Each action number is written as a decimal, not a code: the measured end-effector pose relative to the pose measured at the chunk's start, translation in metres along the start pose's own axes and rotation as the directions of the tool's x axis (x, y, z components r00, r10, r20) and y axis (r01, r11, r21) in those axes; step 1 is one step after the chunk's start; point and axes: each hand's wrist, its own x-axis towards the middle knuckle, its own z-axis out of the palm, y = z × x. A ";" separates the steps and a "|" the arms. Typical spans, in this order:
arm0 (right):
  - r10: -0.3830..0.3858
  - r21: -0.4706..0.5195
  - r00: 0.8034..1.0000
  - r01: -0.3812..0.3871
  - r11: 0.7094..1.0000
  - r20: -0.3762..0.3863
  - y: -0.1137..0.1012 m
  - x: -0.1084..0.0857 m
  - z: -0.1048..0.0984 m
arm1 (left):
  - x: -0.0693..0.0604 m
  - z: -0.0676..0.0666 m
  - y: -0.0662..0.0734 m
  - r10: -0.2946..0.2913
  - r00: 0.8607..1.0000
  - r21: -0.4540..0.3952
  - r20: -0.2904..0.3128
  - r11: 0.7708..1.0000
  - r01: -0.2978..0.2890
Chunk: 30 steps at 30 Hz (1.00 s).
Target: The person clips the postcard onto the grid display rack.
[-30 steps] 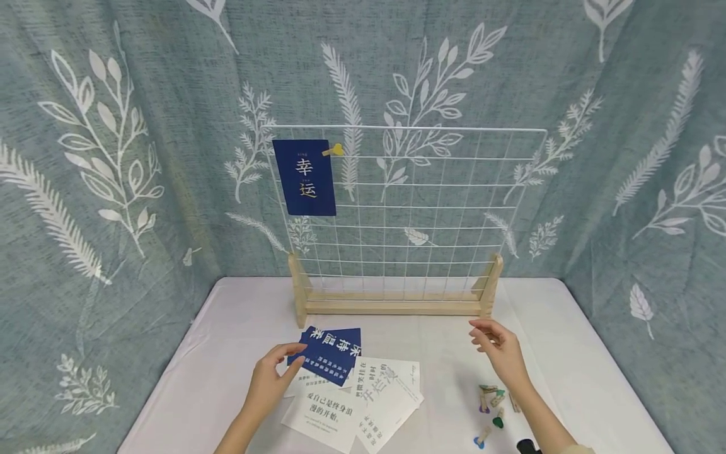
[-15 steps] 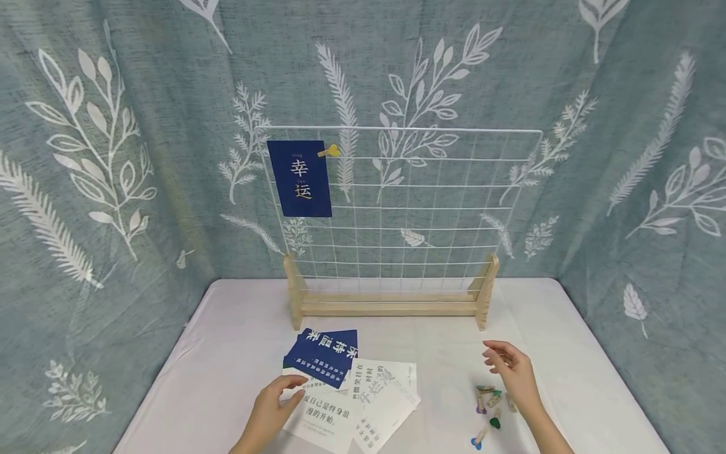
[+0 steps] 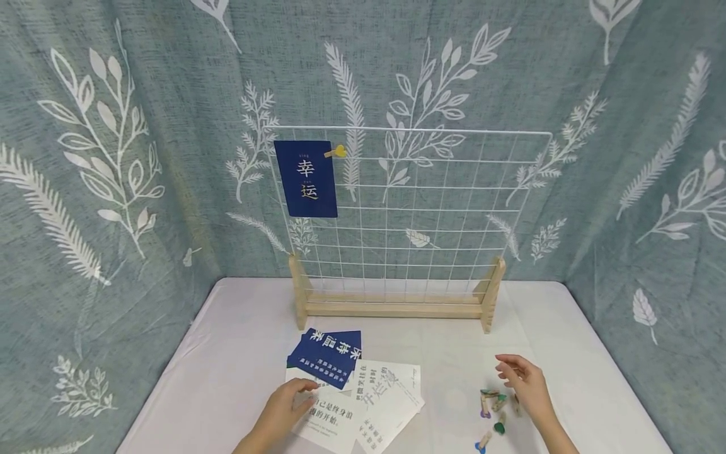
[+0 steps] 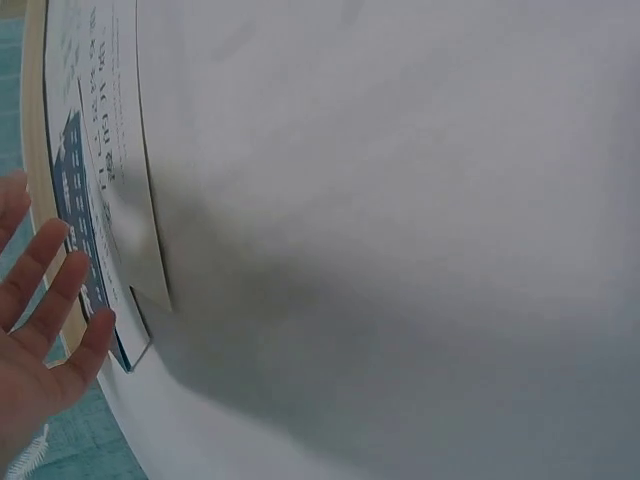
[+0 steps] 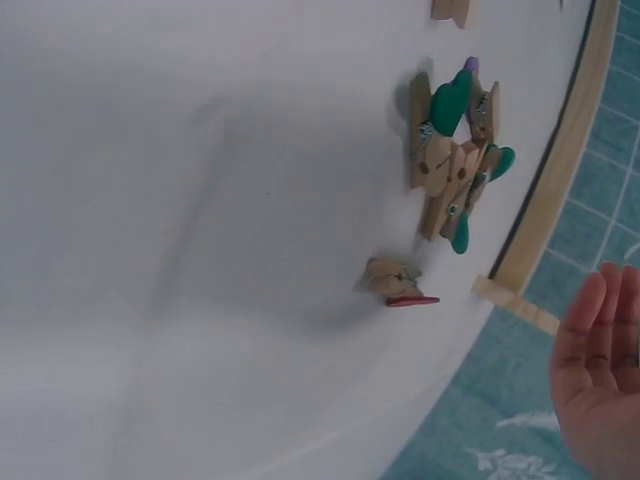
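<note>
My left hand hovers over the left side of a loose pile of cards, its fingers relaxed and holding nothing. Nearest to it is a white card with dark writing, partly covered by the fingers. Behind that lie dark blue cards, and more white cards spread to the right. With loosely bent fingers and nothing in them, my right hand is just above and right of several small wooden clothespins. Green, purple, blue and red heads show on these; the right wrist view has a red-headed clothespin apart.
A white wire grid in a wooden stand rises at the table's back. Pinned at its upper left by a yellow-headed clothespin hangs a dark blue card. Patterned cloth surrounds the white table on three sides.
Both hands have come lower and toward me. The left went from beside the blue cards to over the white one; the right moved rightward to the clothespins. The head view shifted slightly.
</note>
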 end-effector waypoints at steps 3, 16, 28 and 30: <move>0.052 -0.003 0.998 -0.052 0.999 0.016 0.004 -0.001 -0.001 | 0.007 -0.001 0.001 0.019 1.000 0.038 -0.009 0.999 -0.019; 0.128 -0.143 0.990 -0.117 0.983 0.063 0.016 -0.002 -0.008 | 0.025 0.011 0.002 0.033 0.999 0.066 0.020 0.997 -0.034; 0.121 -0.347 0.982 -0.063 0.936 0.148 0.022 -0.004 -0.011 | 0.057 0.005 0.000 0.106 0.992 0.185 0.063 0.976 -0.116; 0.112 -0.370 0.982 -0.049 0.928 0.151 0.024 -0.006 -0.011 | 0.061 0.002 0.001 0.101 0.989 0.203 0.108 0.971 -0.122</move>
